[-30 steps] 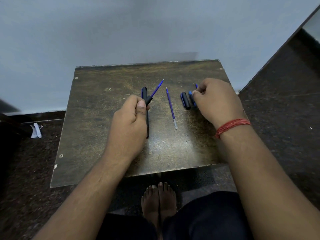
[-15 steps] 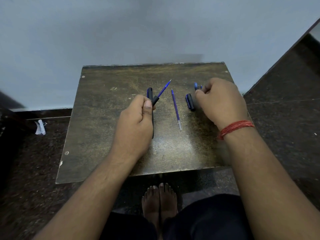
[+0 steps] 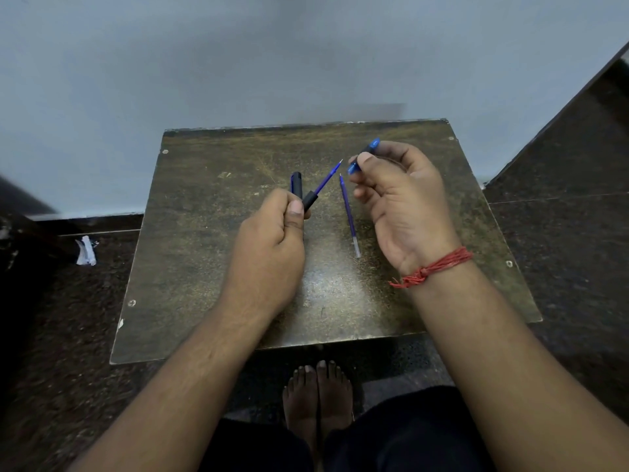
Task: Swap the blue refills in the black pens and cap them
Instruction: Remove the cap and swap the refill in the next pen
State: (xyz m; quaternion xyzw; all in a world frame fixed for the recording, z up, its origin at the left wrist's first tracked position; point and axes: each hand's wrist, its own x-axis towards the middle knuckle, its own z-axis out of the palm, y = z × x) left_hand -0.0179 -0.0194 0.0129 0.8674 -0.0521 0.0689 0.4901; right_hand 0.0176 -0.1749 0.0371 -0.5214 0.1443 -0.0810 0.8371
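My left hand (image 3: 269,247) is closed around a black pen barrel (image 3: 310,199), and a blue refill (image 3: 327,177) sticks out of it toward the upper right. Just left of that barrel, the top of a second black pen (image 3: 296,183) shows on the table; my left hand hides the rest. A loose blue refill (image 3: 349,212) lies on the table between my hands. My right hand (image 3: 405,206) is raised above the table, palm toward me. Its thumb and fingers pinch a small blue-ended pen cap (image 3: 366,155) close to the refill tip.
The small dark wooden table (image 3: 204,284) stands against a pale wall. Its front edge is near my knees, and my bare feet (image 3: 318,396) are just below it. A white scrap (image 3: 85,250) lies on the dark floor to the left.
My right hand has lifted off the table with the blue-ended cap and turned palm up. The black cap that lay beside it is no longer in sight. My left hand keeps its hold.
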